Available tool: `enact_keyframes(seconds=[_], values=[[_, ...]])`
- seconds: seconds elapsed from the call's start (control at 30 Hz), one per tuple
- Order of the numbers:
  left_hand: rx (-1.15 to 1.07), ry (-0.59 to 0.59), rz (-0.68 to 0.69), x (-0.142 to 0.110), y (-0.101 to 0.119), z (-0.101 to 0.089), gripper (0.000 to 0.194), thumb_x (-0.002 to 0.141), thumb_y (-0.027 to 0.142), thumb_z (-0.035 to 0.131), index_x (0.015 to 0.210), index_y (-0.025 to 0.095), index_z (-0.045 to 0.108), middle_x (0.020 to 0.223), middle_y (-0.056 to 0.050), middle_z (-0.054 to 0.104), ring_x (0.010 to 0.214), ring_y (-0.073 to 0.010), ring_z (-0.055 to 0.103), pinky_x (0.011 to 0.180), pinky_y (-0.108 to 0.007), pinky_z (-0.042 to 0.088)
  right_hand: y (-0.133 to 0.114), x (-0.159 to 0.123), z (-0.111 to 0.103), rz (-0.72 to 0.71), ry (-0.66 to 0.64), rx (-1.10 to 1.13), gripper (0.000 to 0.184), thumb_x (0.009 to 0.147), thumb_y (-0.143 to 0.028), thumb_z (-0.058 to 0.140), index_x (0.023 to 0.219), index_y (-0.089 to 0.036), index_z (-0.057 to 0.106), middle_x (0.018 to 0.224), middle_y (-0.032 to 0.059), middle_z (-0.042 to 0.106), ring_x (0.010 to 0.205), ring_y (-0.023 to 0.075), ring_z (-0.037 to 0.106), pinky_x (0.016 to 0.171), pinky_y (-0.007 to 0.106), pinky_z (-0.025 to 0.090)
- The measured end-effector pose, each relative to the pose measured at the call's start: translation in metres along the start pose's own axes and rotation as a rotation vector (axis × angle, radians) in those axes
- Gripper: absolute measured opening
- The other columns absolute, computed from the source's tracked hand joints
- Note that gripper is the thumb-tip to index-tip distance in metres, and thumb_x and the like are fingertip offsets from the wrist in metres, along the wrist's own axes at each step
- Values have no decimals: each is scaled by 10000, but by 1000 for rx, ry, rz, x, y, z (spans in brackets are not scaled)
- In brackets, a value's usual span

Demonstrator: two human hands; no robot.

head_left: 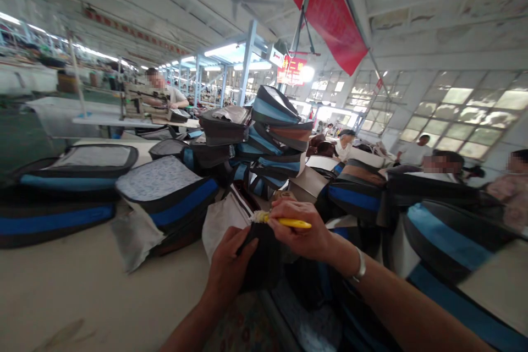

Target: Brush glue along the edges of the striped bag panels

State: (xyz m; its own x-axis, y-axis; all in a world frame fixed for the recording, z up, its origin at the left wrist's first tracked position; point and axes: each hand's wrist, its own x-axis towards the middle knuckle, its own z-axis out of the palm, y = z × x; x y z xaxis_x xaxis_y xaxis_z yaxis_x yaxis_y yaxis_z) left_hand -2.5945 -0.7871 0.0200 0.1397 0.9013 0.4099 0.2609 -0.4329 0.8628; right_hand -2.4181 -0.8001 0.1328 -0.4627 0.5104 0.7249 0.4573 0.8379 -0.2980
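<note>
My right hand (299, 228) grips a brush (293, 223) by its yellow handle. Its pale, ragged bristle end points left and meets the top edge of a black fabric piece (264, 258). Pinched between the thumb and fingers of my left hand (231, 264) is the left edge of that black piece, held upright in front of me. Just behind it a whitish cloth panel (218, 220) with a dark-edged strip hangs over. Below my right wrist, dark bag parts with a patterned lining (309, 308) lie in shadow.
A blue-striped bag piece (165, 192) lies left on the pale table (74, 291). Stacked bag pieces (272, 137) rise ahead. More blue-banded pieces (445, 242) crowd the right side. A co-worker (173, 96) sits at a sewing machine (144, 100); other people are at the right.
</note>
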Motion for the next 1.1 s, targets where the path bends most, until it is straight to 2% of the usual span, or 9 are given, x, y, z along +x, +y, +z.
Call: enact_keyframes(seconds=[0.23,0.37,0.5,0.6,0.7,0.8,0.9,0.97,1.1], values=[[1,6,12,3,-3,-6,312,905,435,506,1043,233,700,901,-23,584,853,-174,599,792,-304,465,11,-13,-38,11,-126,-183,82,860,-168,601,789,-199,629,664,-12,620,619,110,544,826,313,500],[9,3,13,3,-2,-4,337,898,445,510,1101,247,692,912,-21,591,861,-177,607,789,-300,469,0,-5,-23,46,51,-105,78,879,-183,594,818,-197,642,753,14,674,695,123,604,787,288,501],[16,13,15,3,-1,-4,332,894,442,519,1078,233,698,907,-22,596,860,-175,613,790,-298,471,2,-2,-4,52,-23,22,62,855,-170,593,812,-183,637,736,9,652,663,110,583,690,254,476],[44,21,31,2,0,-4,320,893,441,518,1033,222,705,888,-24,596,843,-174,611,777,-300,472,7,-8,-15,82,-75,-62,87,829,-139,591,765,-183,630,668,-8,610,623,104,545,642,244,453],[61,27,53,3,0,-2,306,889,437,523,1010,224,707,881,-20,599,832,-171,612,763,-295,473,3,-13,-26,137,14,-115,106,846,-165,599,749,-191,632,705,5,645,655,114,578,644,240,465],[61,38,71,3,0,1,290,888,426,531,1016,235,708,884,-16,603,827,-165,614,748,-283,475,-2,-13,-17,161,98,-51,102,872,-223,601,784,-190,639,759,17,672,665,111,602,628,228,467],[65,54,78,3,-3,1,276,890,418,537,971,223,714,874,-17,603,822,-161,613,744,-280,475,-1,-13,-6,134,2,-13,89,861,-208,586,790,-186,634,705,4,640,633,102,576,623,226,454],[73,51,91,3,-5,0,274,895,409,541,996,219,711,879,-16,609,831,-159,616,753,-279,476,2,-16,-7,131,-36,-48,89,843,-178,582,767,-184,629,692,4,632,628,104,566,617,231,445],[127,73,168,1,-11,2,235,915,362,550,1008,209,702,890,-19,618,827,-143,615,752,-262,478,7,-24,-17,167,73,-111,98,852,-179,593,759,-185,625,732,15,656,652,111,585,626,235,447]])
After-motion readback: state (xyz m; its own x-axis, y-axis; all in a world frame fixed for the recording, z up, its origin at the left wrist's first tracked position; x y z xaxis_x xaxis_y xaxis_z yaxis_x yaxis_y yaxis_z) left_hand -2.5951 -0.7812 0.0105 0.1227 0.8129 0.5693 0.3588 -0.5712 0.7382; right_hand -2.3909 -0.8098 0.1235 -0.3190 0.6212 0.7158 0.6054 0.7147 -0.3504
